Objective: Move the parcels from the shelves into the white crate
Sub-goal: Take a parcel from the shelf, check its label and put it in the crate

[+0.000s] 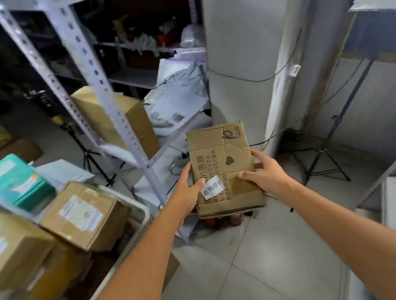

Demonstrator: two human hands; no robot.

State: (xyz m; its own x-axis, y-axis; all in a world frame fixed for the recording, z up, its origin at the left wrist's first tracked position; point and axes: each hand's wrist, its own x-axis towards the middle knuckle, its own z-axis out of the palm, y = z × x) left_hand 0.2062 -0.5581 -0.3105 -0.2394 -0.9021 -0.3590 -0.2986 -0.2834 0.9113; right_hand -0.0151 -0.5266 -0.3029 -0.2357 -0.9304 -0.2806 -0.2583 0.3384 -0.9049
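Observation:
A flat brown cardboard parcel (223, 169) with printed Chinese text and a small white sticker hangs in mid-air in front of me. My left hand (188, 190) grips its left edge, thumb on top near the sticker. My right hand (261, 173) grips its right edge, thumb laid on the top face. At lower left the white crate (136, 225) holds several brown boxes, among them one with a white label (84, 216), and a teal box (24, 184) at the back.
A grey slotted metal shelf rack (111, 106) stands ahead with a large brown box (118, 121) and grey mailer bags (178, 87) on it. A white pillar (246, 37) rises behind the parcel. Tripod legs (321, 158) and cables lie right; another shelf (381, 1) stands far right.

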